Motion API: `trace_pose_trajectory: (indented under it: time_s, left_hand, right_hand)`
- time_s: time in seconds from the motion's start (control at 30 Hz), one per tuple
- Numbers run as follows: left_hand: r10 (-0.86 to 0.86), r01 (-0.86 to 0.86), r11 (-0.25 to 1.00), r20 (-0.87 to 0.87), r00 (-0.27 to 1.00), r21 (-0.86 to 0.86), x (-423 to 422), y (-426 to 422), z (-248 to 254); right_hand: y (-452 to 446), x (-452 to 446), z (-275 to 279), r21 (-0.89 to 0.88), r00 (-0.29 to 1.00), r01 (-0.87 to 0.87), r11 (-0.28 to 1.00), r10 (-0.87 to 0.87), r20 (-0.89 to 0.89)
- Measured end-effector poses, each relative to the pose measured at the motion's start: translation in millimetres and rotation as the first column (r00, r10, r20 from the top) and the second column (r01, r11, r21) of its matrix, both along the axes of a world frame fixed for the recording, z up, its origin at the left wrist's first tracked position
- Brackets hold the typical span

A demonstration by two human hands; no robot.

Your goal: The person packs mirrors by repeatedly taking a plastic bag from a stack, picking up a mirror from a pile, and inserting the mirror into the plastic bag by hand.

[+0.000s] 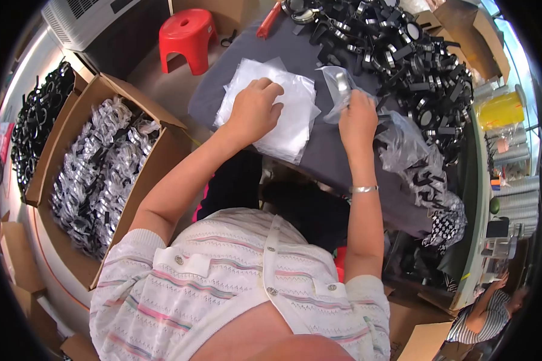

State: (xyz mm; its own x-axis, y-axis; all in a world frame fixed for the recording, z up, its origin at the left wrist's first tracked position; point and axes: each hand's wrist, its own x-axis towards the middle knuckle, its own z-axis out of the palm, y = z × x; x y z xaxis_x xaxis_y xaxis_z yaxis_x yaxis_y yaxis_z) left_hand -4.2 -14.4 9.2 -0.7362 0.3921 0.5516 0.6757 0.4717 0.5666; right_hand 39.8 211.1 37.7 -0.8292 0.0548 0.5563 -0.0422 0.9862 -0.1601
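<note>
My left hand (254,113) is over a fanned stack of clear flat plastic bags (292,99) on the dark cloth-covered table. Its fingers are bent, with a gap between thumb and forefinger and nothing seen in them. My right hand (359,119), a bracelet on its wrist, grips a clear plastic bag (330,78). Inside this bag shows a shiny silver, watch-like piece (343,83); the fingers hide part of it. Just right of that hand lie bagged pieces (406,150) in crumpled plastic, trailing toward the table's near edge.
A large heap of black-strapped, silver-rimmed pieces (397,54) covers the table's far right. At left stands a cardboard box (140,175) full of bagged pieces (99,174). Beyond are a red stool (186,37) and black straps (39,129). Another person (485,316) sits at lower right.
</note>
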Motion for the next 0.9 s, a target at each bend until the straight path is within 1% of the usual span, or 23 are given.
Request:
trace_pose_trajectory:
  time_s: [0.03,0.07,0.1,0.13,0.2,0.27,0.33,0.43,0.47,0.53,0.63,0.7,0.77,0.83,0.87,0.9]
  left_hand:
    - [-0.019,0.019,1.0,0.004,1.0,-0.003,1.7,1.1,4.4]
    - [-0.063,0.065,0.996,0.036,0.997,-0.064,2.5,3.8,5.2]
    - [-0.103,0.11,0.986,0.067,0.992,-0.121,3.0,6.6,6.2]
    - [-0.138,0.153,0.973,0.097,0.986,-0.174,2.7,8.8,7.3]
    - [-0.118,0.118,0.935,0.021,0.993,-0.336,1.0,14.6,-5.3]
    - [-0.122,0.111,0.943,-0.016,0.992,-0.312,2.0,17.4,-8.6]
    - [-0.13,0.111,0.965,-0.067,0.989,-0.237,1.8,19.1,-13.3]
    - [-0.075,0.065,0.992,-0.095,0.993,-0.104,-1.3,21.6,-21.9]
    - [-0.059,0.052,0.995,-0.096,0.994,-0.081,-1.1,21.5,-24.1]
    - [-0.027,0.024,0.999,-0.095,0.995,-0.035,0.8,21.7,-22.3]
    - [-0.019,0.017,1.0,-0.085,0.996,-0.017,0.5,22.7,-25.0]
    - [-0.005,0.003,0.999,-0.06,0.998,-0.033,3.0,19.0,-25.3]
    - [-0.038,0.038,0.999,-0.049,0.998,-0.017,3.5,22.2,-20.7]
    - [-0.059,0.057,0.998,-0.063,0.996,-0.032,6.1,22.2,-14.0]
    - [-0.076,0.074,0.997,-0.064,0.995,-0.037,6.3,22.1,-13.2]
    - [-0.091,0.09,0.996,-0.076,0.993,-0.018,6.8,23.3,-12.6]
  right_hand:
    - [3.4,-1.4,-10.2,0.229,0.998,0.067,0.971,-0.069,0.002]
    - [8.2,-3.1,-20.8,0.448,0.991,0.126,0.885,-0.135,-0.011]
    - [11.5,-4.6,-30.1,0.54,0.98,0.138,0.83,-0.195,0.05]
    - [14.4,-3.8,-37.6,0.549,0.974,0.132,0.825,-0.211,0.083]
    - [22.5,-8.0,-40.2,0.579,0.962,0.136,0.804,-0.246,0.116]
    - [37.2,-18.5,-47.7,0.594,0.964,0.168,0.787,-0.256,0.067]
    - [46.4,-21.0,-43.2,0.58,0.963,0.153,0.8,-0.253,0.096]
    - [50.9,-26.3,-35.4,0.522,0.962,0.127,0.844,-0.234,0.144]
    - [49.7,-29.1,-32.0,0.486,0.967,0.131,0.864,-0.219,0.129]
    - [27.0,-30.9,1.9,0.412,0.976,0.136,0.901,-0.192,0.099]
    - [12.4,-58.1,28.0,0.16,0.998,0.057,0.986,-0.055,-0.017]
    - [23.6,-100.6,23.6,-0.072,1.0,-0.015,0.997,0.014,-0.021]
    - [30.3,-137.3,27.8,-0.132,0.991,0.081,0.988,-0.066,0.117]
    - [37.9,-168.6,24.7,-0.156,0.927,0.189,0.969,-0.124,0.355]
    - [38.6,-178.4,17.5,-0.14,0.926,0.222,0.965,-0.164,0.34]
    - [42.3,-189.8,4.3,-0.125,0.924,0.217,0.968,-0.162,0.348]
